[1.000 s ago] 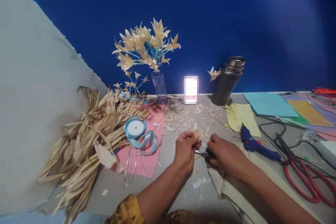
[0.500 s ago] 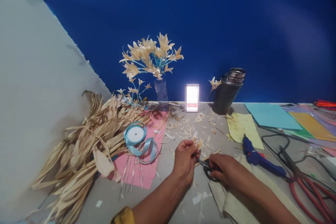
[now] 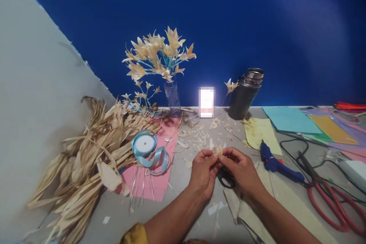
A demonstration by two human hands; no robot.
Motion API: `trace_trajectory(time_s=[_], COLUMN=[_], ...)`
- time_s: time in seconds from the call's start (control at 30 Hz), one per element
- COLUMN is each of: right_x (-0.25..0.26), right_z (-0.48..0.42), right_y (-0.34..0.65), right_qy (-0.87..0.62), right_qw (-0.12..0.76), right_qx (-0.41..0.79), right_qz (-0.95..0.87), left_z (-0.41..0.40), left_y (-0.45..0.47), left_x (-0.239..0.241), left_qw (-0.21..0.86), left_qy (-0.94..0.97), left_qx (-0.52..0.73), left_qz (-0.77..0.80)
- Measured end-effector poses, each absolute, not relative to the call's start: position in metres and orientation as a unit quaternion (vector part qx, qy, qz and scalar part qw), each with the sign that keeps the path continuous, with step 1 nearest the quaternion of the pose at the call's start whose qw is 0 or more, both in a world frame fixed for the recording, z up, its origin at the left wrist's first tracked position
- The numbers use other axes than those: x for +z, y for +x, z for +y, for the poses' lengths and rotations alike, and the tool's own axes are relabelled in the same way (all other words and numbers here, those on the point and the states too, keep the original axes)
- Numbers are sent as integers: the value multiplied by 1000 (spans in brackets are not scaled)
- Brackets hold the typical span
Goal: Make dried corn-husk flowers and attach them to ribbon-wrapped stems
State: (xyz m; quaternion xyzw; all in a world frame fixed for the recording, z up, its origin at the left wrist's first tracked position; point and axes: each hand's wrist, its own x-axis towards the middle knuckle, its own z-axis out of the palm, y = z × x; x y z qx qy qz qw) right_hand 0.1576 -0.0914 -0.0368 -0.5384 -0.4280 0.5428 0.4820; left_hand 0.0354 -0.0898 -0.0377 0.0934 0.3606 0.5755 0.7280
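Note:
My left hand [image 3: 202, 173] pinches a small pale dried-husk flower [image 3: 217, 150] between thumb and fingertips. From the other side, my right hand [image 3: 241, 168] closes its thumb and forefinger on the same piece. Below the right palm shows the black handle loop of a pair of scissors [image 3: 226, 179]; its blades are hidden, and I cannot tell whether the hand still holds it. Pale husk clippings [image 3: 201, 133] are scattered on the table just beyond both hands.
Dried husks [image 3: 82, 160] and a ribbon spool [image 3: 144, 143] are at left. Behind stand a vase [image 3: 172, 99] of husk flowers, a lit phone [image 3: 206, 102] and a dark flask [image 3: 246, 95]. At right lie a blue glue gun [image 3: 281, 166], its cord and red-handled scissors [image 3: 326, 194].
My right hand has moved up and left from working the black scissors to pinching the flower beside my left hand. The view has shifted slightly.

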Motion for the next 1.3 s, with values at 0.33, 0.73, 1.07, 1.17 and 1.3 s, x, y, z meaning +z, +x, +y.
trace_trajectory(time_s=[0.33, 0.73, 1.07, 1.17, 1.3], right_x=[-16, -10, -16, -10, -3], right_z=[-92, -99, -98, -99, -104], right_y=[179, 196, 213, 213, 218], right_qy=[-585, -551, -516, -491, -477], right_qw=[380, 291, 330, 352, 384], right_qx=[480, 486, 560, 609, 630], right_qz=[-532, -613, -558, -514, -477], left_z=[-91, -94, -94, -93, -85], left_y=[30, 36, 43, 45, 51], left_x=[-25, -21, -17, -16, -11], left_qw=[690, 652, 680, 736, 793], left_qy=[198, 358, 351, 297, 270], left_qx=[563, 492, 471, 459, 412], left_qz=[410, 453, 438, 400, 358])
